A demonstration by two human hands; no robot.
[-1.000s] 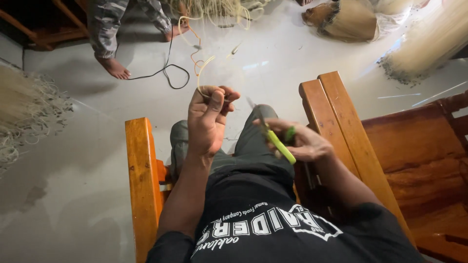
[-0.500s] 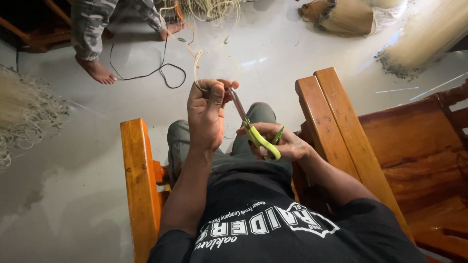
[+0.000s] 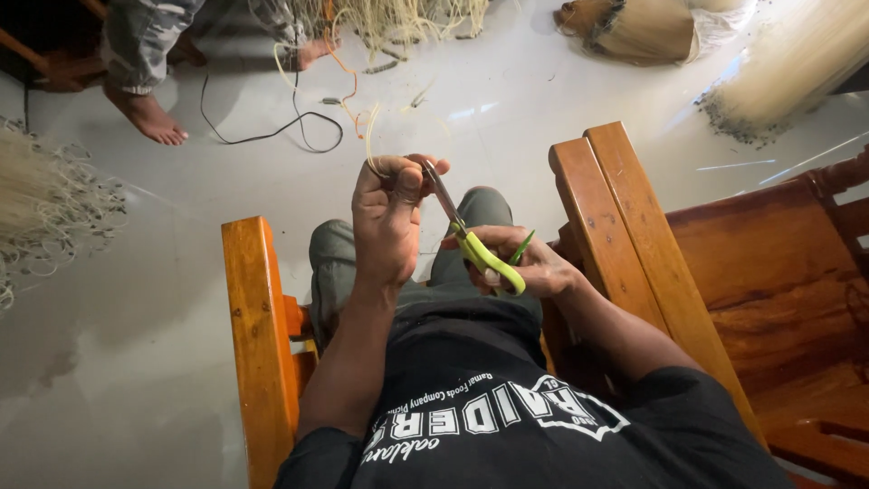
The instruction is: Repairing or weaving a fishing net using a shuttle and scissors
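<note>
While the left hand [image 3: 387,213] sits just left of frame centre, raised over the lap, its thumb and fingers are pinched shut on a thin pale curled fibre strand [image 3: 369,136]. Strand rises from the top of that fist and arcs up-left toward the upper middle of the frame. Lower end is hidden inside the grip.

Right hand [image 3: 520,264] is lower and to the right of the left, just right of centre, fingers wrapped through the handles of the yellow-green-handled scissors with grey metal blades [image 3: 471,244]. Blades run diagonally up-left from that hand; tips end right at the left thumb, touching or nearly touching the fingertips where the strand is pinched. Can't tell whether the blades are parted or closed, too thin at this angle.

Both hands hover above the grey trousered knees [image 3: 471,208]. Person sits in an orange-brown wooden armchair [image 3: 258,335]; one armrest runs down lower left, the other slants through centre-right.

Surroundings:
- Glossy pale grey floor [image 3: 109,362] fills left and top.
- Black cable [image 3: 272,136] loops on the floor, upper left of centre.
- Another person's bare foot [image 3: 149,118] is planted upper left, well apart from the hands.
- Tangled pile of pale fibres [image 3: 45,199] at left edge.
- Bundled straw-coloured fibre sheaves [image 3: 787,63] upper right, more loose strands at top centre.
</note>
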